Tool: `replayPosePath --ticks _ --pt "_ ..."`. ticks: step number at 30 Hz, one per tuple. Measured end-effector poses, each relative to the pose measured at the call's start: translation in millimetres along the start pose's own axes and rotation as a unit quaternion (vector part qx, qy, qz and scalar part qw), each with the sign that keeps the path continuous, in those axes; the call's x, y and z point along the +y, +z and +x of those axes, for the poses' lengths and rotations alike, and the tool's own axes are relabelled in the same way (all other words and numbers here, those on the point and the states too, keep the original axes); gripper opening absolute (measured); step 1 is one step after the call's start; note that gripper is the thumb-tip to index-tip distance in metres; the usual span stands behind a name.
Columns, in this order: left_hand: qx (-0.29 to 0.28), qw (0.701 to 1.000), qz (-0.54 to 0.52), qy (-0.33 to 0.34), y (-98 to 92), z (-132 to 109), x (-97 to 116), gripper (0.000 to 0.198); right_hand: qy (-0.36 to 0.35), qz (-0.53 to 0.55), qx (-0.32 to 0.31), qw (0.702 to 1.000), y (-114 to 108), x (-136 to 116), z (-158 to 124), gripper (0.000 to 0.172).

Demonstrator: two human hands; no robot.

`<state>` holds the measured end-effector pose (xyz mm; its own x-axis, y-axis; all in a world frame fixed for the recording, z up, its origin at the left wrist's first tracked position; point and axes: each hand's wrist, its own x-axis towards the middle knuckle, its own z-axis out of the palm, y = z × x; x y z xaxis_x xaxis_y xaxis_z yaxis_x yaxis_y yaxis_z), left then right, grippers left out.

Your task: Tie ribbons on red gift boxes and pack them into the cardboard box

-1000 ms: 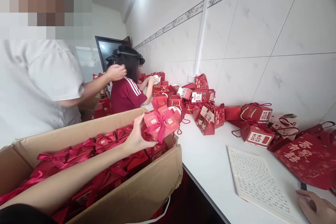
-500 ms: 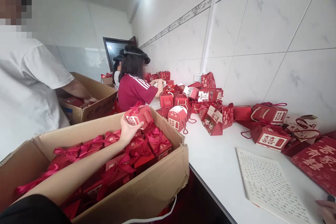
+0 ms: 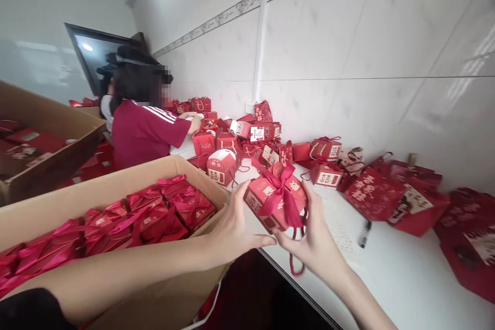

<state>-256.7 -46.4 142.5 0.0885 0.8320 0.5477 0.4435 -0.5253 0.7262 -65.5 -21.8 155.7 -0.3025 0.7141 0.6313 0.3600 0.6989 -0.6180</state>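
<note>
A red gift box (image 3: 266,191) tied with a magenta ribbon bow is held up over the table's front edge. My left hand (image 3: 234,227) grips it from the left, thumb along its lower front. My right hand (image 3: 315,227) clasps its right side, and a dark red cord loop hangs down beside the fingers. Under my left forearm stands an open cardboard box (image 3: 108,180) packed with several ribboned red gift boxes (image 3: 152,219). Behind my right hand lies the handwritten notebook (image 3: 338,227), partly hidden and blurred.
Many red gift boxes (image 3: 222,167) and bags (image 3: 373,193) crowd the white table (image 3: 390,263) along the tiled wall. A black marker (image 3: 364,233) lies there too. Another person (image 3: 149,131) sits at the far end. A second carton (image 3: 50,113) stands at left.
The gift box in my left hand has come out of the carton toward the table. My right hand now holds it too, and the marker lies on the table. My view has swung right.
</note>
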Motion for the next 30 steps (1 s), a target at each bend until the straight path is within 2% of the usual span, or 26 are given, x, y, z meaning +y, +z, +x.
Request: replayPosePath --ticks 2,4,5,6,8,9,10,11,12,14,15,17,19,21,23,25,28,30 --pt "-0.082 0.996 0.012 0.018 6.6 -5.4 1.5 0.099 0.041 0.028 -0.059 0.997 -18.0 25.1 1.8 0.097" --pt "-0.175 0.984 0.014 0.005 7.5 -10.2 1.8 0.084 0.103 0.074 -0.165 0.978 -33.5 52.1 1.1 0.099" --pt "-0.245 0.969 0.009 -0.016 6.7 -11.5 2.0 0.074 0.131 0.089 -0.218 0.963 -38.8 64.1 -0.1 0.099" --pt "-0.330 0.943 0.007 -0.036 5.5 -11.7 2.7 0.063 0.158 0.099 -0.259 0.948 -42.6 74.5 -1.9 0.098" --pt "-0.493 0.868 0.026 -0.064 2.5 -7.5 5.4 0.032 0.198 0.132 -0.300 0.924 -47.1 89.7 -6.5 0.098" --pt "-0.540 0.838 0.041 -0.069 1.1 -2.5 7.3 0.019 0.206 0.154 -0.292 0.921 -48.9 94.7 -8.7 0.098" --pt "-0.553 0.828 0.060 -0.072 0.0 4.6 9.1 0.015 0.208 0.178 -0.266 0.924 -50.6 97.9 -10.5 0.095" --pt "-0.532 0.840 0.079 -0.075 -0.7 13.9 10.5 0.017 0.208 0.193 -0.223 0.933 -52.3 99.7 -11.6 0.088" --pt "-0.487 0.865 0.097 -0.076 -0.5 25.0 10.8 0.021 0.213 0.191 -0.166 0.944 -53.7 100.1 -12.1 0.076" --pt "-0.393 0.907 0.130 -0.075 2.9 51.3 6.8 0.028 0.246 0.130 -0.068 0.958 -54.3 97.3 -11.4 0.045" --pt "-0.345 0.925 0.147 -0.057 6.3 65.1 2.3 0.030 0.265 0.078 -0.047 0.960 -53.0 94.3 -10.6 0.037" --pt "-0.298 0.938 0.177 -0.001 16.0 90.1 -10.9 0.032 0.284 -0.029 -0.053 0.957 -47.1 86.1 -9.6 0.040" --pt "-0.326 0.927 0.184 0.026 27.1 107.2 -25.6 0.038 0.283 -0.094 -0.071 0.952 -39.0 77.3 -10.5 0.041" --pt "-0.382 0.910 0.164 0.011 36.2 114.5 -37.2 0.038 0.281 -0.113 -0.064 0.951 -32.0 71.0 -13.3 0.036" --pt "-0.408 0.903 0.133 -0.013 41.3 113.3 -42.8 0.035 0.281 -0.090 -0.057 0.954 -28.5 69.0 -17.0 0.029" --pt "-0.380 0.915 0.134 -0.013 42.3 107.9 -42.4 0.033 0.284 -0.031 -0.067 0.956 -28.2 70.7 -20.1 0.026" --pt "-0.308 0.934 0.179 -0.008 40.3 100.5 -36.0 0.030 0.295 0.086 -0.093 0.947 -29.7 75.3 -20.9 0.029" --pt "-0.287 0.941 0.176 -0.041 39.3 98.3 -32.7 0.029 0.299 0.140 -0.098 0.939 -29.4 77.0 -18.7 0.033"
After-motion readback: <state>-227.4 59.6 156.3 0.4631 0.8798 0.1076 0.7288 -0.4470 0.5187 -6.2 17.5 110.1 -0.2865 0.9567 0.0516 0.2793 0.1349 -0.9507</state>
